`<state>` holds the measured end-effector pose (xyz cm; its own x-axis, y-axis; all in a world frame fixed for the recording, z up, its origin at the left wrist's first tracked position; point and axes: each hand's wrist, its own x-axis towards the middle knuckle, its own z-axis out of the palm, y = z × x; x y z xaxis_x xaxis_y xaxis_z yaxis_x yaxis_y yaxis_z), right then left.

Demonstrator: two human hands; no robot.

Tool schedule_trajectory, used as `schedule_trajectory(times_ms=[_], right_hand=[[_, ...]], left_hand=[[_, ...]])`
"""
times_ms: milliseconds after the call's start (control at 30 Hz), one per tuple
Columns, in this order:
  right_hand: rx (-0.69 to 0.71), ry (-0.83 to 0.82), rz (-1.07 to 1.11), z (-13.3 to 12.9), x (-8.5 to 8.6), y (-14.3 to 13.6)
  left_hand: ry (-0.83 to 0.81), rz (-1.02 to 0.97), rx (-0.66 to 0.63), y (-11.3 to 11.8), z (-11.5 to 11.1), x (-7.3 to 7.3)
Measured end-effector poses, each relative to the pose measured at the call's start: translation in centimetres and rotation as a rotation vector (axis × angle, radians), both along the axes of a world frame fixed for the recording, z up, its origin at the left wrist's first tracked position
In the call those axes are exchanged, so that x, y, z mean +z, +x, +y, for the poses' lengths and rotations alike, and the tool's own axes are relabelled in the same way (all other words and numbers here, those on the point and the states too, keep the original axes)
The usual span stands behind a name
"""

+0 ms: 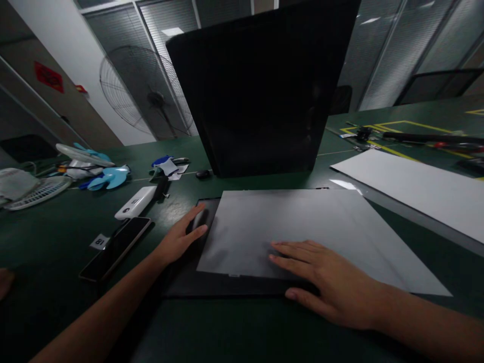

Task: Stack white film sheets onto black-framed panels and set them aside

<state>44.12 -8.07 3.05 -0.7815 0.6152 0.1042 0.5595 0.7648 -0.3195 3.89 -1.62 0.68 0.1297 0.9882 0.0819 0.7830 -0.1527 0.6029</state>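
Note:
A white sheet point(287, 222) lies over a dark flat panel point(234, 287), whose left and front margins show beside it. On the panel's left edge rests my left hand point(179, 238), thumb and forefinger apart, gripping nothing. My right hand point(327, 280) is laid over the sheet's front edge, fingers stretched out and thumb apart near the panel's front rim. Past its right side the sheet extends beyond my right wrist. Behind the sheet a large black panel point(264, 96) stands upright, leaning a little.
At left lie a phone point(117, 249), a white device point(136, 202), a numbered tag point(100, 241) and fan parts with blue blades point(109, 177). Another person's hand point(5, 281) shows at the left edge. A white board point(419, 189) lies right; a black mouse point(203, 174) sits behind.

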Motion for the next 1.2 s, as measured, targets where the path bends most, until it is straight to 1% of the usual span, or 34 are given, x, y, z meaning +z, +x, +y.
schedule_trajectory(times_ms=[67, 100, 167, 233, 267, 333, 367, 433, 533, 667, 800, 867, 933, 1067, 1200], right_hand=[[-0.006, 0.031, 0.059, 0.4, 0.1, 0.5], [-0.053, 0.085, 0.086, 0.8, 0.0, 0.9], [-0.224, 0.218, 0.093, 2.0, -0.6, 2.0], [-0.413, 0.312, 0.036, 3.5, -1.2, 3.4], [-0.484, 0.329, -0.002, 4.2, -1.4, 4.1], [-0.548, 0.308, -0.060, 5.3, -1.7, 5.3], [-0.546, 0.285, -0.074, 5.7, -1.7, 5.7], [-0.498, 0.238, -0.089, 6.2, -1.8, 6.0], [-0.411, 0.213, -0.087, 6.3, -2.0, 5.8], [-0.360, 0.204, -0.065, 6.0, -2.2, 5.3], [-0.307, 0.184, -0.026, 5.8, -2.2, 5.3], [-0.291, 0.176, -0.014, 5.9, -2.1, 5.3], [-0.287, 0.177, -0.012, 5.9, -2.0, 5.3], [-0.280, 0.183, -0.010, 6.2, -2.1, 5.2], [-0.272, 0.176, -0.011, 6.4, -2.2, 5.4]], left_hand=[[0.001, 0.103, -0.042, 0.1, -0.1, 0.0], [0.009, 0.149, -0.065, 0.1, -0.1, -0.1], [0.026, 0.225, -0.118, 0.0, -0.2, -0.1], [0.023, 0.287, -0.170, 0.0, -0.3, -0.1], [0.019, 0.309, -0.188, 0.0, -0.4, 0.0], [0.021, 0.328, -0.185, 0.1, -0.5, 0.1], [0.030, 0.325, -0.168, 0.2, -0.6, 0.1], [0.060, 0.312, -0.121, 0.3, -0.8, 0.2], [0.108, 0.327, -0.058, 0.4, -0.9, 0.4], [0.164, 0.409, -0.009, 0.4, -1.2, 0.8], [0.167, 0.511, 0.064, 0.6, -1.4, 1.3], [0.171, 0.538, 0.063, 0.7, -1.4, 1.4], [0.172, 0.552, 0.034, 0.7, -1.4, 1.1], [0.121, 0.548, -0.025, 0.5, -1.3, 0.5], [0.088, 0.551, -0.030, 0.4, -1.2, 0.3]])
